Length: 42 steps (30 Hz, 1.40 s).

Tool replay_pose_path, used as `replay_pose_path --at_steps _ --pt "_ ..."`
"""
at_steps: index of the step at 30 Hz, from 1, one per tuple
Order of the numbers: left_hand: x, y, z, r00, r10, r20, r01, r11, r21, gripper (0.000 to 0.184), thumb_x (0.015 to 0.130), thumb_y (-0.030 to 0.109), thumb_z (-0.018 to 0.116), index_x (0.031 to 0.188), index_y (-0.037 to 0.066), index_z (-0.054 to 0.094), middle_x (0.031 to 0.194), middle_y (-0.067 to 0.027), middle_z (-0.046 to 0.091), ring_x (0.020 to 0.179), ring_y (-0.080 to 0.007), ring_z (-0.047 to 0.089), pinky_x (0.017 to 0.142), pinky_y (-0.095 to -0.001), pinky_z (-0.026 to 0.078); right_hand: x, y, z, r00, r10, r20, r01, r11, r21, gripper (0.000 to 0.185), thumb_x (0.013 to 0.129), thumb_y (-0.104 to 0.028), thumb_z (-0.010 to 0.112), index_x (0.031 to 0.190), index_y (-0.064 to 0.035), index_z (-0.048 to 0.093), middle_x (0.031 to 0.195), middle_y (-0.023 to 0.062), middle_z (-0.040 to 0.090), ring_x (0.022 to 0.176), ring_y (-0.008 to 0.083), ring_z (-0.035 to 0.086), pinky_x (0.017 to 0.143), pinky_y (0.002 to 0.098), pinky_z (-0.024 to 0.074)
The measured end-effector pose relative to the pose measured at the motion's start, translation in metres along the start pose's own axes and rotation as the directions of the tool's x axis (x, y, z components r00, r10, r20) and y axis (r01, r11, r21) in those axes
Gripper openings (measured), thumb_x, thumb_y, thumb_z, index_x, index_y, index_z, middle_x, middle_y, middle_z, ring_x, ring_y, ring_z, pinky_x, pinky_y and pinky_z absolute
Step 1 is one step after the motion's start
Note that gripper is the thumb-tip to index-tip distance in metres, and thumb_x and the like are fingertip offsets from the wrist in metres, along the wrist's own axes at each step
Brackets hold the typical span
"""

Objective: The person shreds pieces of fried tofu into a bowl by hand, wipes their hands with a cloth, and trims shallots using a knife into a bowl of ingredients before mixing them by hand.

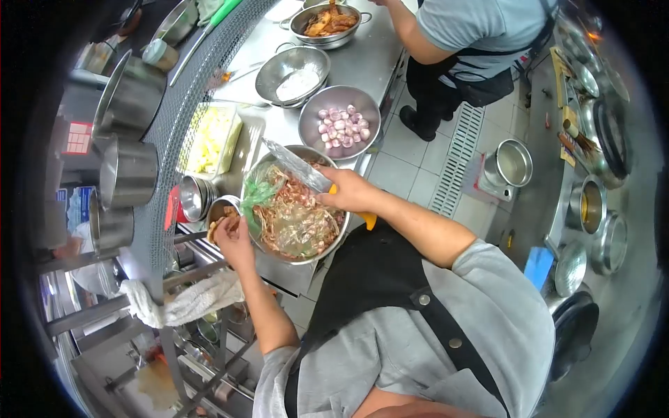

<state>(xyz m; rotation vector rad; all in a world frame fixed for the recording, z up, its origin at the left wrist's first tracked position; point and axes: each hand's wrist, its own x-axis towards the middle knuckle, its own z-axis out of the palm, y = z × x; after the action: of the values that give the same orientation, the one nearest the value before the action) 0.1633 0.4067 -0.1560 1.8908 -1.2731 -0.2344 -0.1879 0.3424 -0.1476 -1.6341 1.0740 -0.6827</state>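
Observation:
My right hand (352, 190) is closed round the yellow handle of a knife (300, 167), its broad blade pointing up and left over a large metal bowl. That bowl (341, 235) holds shredded reddish-brown food in liquid, with a clear and green plastic bag (259, 202) lying along its left side. At the bowl's left, my left hand (235, 244) has its fingers curled at a small metal bowl (211, 214) of brown pieces. What the left fingers grip is partly hidden.
Behind stand a bowl of peeled shallots (341, 129), a colander (268, 80) with something white, and a pan of browned food (327, 24). A clear tub of yellow pieces (210, 139) sits left. A co-worker (481, 42) stands at upper right; a towel (185, 306) hangs lower left.

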Motion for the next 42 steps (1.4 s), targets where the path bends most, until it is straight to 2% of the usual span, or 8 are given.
replay_pose_path --at_steps 4,6,14,24,26,29,33,42 --pt "-0.032 0.030 -0.005 0.994 -0.105 0.030 0.108 0.990 -0.096 0.039 0.092 0.020 0.084 0.119 -0.003 0.068 0.116 -0.0092 0.067 0.094 -0.0150 0.064 0.084 -0.0284 0.053 -0.033 -0.005 -0.007 1.000 -0.016 0.007 0.016 0.997 0.078 0.053 0.088 -0.026 0.075 0.132 -0.0010 0.063 0.097 0.0183 0.076 0.086 0.0277 0.074 0.081 0.0395 0.0575" --pt "-0.041 0.026 -0.012 0.994 0.084 -0.065 -0.088 0.995 -0.048 0.036 0.092 0.019 0.083 0.120 -0.001 0.069 0.112 -0.0067 0.067 0.083 -0.0111 0.057 0.074 -0.0267 0.049 -0.040 -0.008 -0.009 0.996 -0.082 0.019 0.081 0.996 0.049 0.048 0.088 -0.026 0.074 0.128 0.0002 0.064 0.091 0.0167 0.076 0.080 0.0259 0.074 0.078 0.0385 0.0577" --pt "-0.123 0.036 -0.027 0.979 -0.155 -0.135 0.127 0.972 -0.199 0.029 0.093 0.018 0.080 0.113 -0.001 0.070 0.104 -0.0038 0.067 0.081 -0.0085 0.053 0.075 -0.0256 0.046 -0.071 0.003 -0.022 0.969 -0.185 0.166 0.177 0.982 0.059 0.046 0.089 -0.031 0.076 0.125 -0.0038 0.068 0.110 0.0226 0.075 0.104 0.0363 0.073 0.091 0.0437 0.0566" --pt "-0.210 0.131 0.046 0.990 -0.128 -0.060 0.104 0.948 -0.302 0.019 0.094 0.011 0.076 0.108 0.000 0.071 0.099 -0.0047 0.066 0.081 -0.0110 0.057 0.075 -0.0268 0.048 -0.187 0.027 -0.104 0.987 -0.011 0.159 0.016 0.999 -0.032 0.045 0.089 -0.029 0.076 0.124 -0.0019 0.066 0.106 0.0229 0.073 0.100 0.0366 0.071 0.089 0.0430 0.0550" --pt "-0.227 0.162 0.051 0.999 -0.041 0.030 0.046 0.974 -0.223 0.017 0.092 0.008 0.076 0.105 0.000 0.071 0.096 -0.0040 0.065 0.078 -0.0111 0.055 0.072 -0.0272 0.046 -0.213 0.008 -0.120 0.941 0.261 0.217 -0.275 0.961 0.036 0.044 0.089 -0.028 0.076 0.123 -0.0021 0.066 0.105 0.0217 0.073 0.099 0.0352 0.071 0.089 0.0418 0.0546" --pt "-0.251 0.184 0.067 0.998 0.024 0.055 -0.006 0.952 -0.306 0.016 0.090 0.007 0.078 0.103 0.000 0.072 0.095 -0.0035 0.063 0.073 -0.0101 0.053 0.067 -0.0263 0.044 -0.237 0.049 -0.120 0.991 0.069 0.118 -0.068 0.998 -0.010 0.044 0.089 -0.028 0.076 0.122 -0.0013 0.066 0.107 0.0212 0.074 0.099 0.0357 0.070 0.089 0.0418 0.0543" --pt "-0.278 0.204 0.077 0.982 0.011 0.190 0.052 0.944 -0.324 0.018 0.091 0.010 0.077 0.105 0.001 0.072 0.098 -0.0022 0.064 0.076 -0.0091 0.053 0.068 -0.0251 0.044 -0.270 0.072 -0.128 0.999 0.039 0.025 -0.037 0.996 -0.085 0.045 0.089 -0.029 0.076 0.123 -0.0006 0.066 0.107 0.0212 0.074 0.099 0.0364 0.070 0.089 0.0418 0.0540" --pt "-0.306 0.211 0.068 0.958 0.164 0.235 -0.064 0.922 -0.382 0.019 0.088 0.010 0.078 0.104 0.002 0.072 0.097 -0.0059 0.065 0.068 -0.0129 0.055 0.065 -0.0287 0.048 -0.308 0.056 -0.123 0.954 0.298 0.045 -0.300 0.952 0.054 0.050 0.090 -0.031 0.076 0.127 -0.0002 0.065 0.103 0.0188 0.074 0.099 0.0342 0.069 0.089 0.0422 0.0537"
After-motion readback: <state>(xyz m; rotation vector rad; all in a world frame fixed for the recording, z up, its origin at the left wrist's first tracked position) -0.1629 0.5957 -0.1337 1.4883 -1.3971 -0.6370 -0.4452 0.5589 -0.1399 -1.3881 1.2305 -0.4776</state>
